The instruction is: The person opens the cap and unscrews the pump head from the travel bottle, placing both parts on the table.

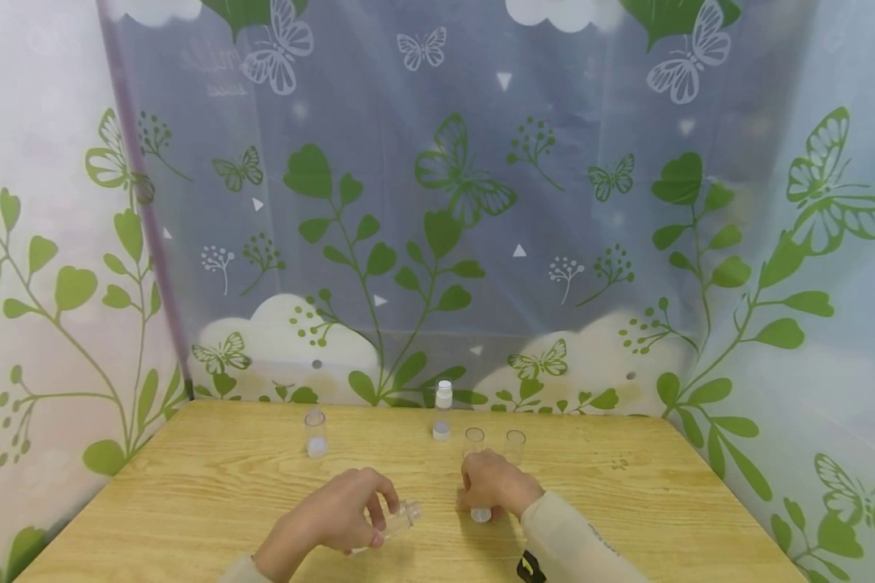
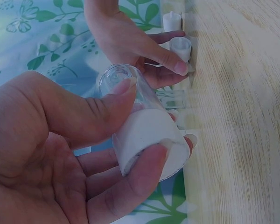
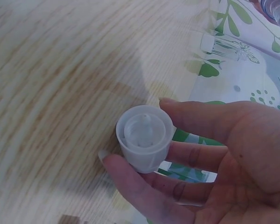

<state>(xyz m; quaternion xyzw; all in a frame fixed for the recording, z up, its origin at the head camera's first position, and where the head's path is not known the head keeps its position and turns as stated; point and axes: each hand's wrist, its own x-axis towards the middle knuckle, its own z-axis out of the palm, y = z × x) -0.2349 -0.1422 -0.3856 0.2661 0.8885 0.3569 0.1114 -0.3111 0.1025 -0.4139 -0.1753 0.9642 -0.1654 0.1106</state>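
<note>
Between left fingers [image 2: 133, 186], clear cylindrical white-based plastic bottle [image 2: 147, 126]; between right fingers [image 3: 135, 184], round white plastic cap [image 3: 142, 140] — I'd squeeze lightly.

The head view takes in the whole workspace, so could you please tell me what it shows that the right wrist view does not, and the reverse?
Only the head view: both sleeves and the standing bottle with a white top.
Only the right wrist view: the inside of the white piece, with its central stem.
Both: the right hand holding that white piece, the wood-grained table and the leaf-patterned backdrop.
</note>
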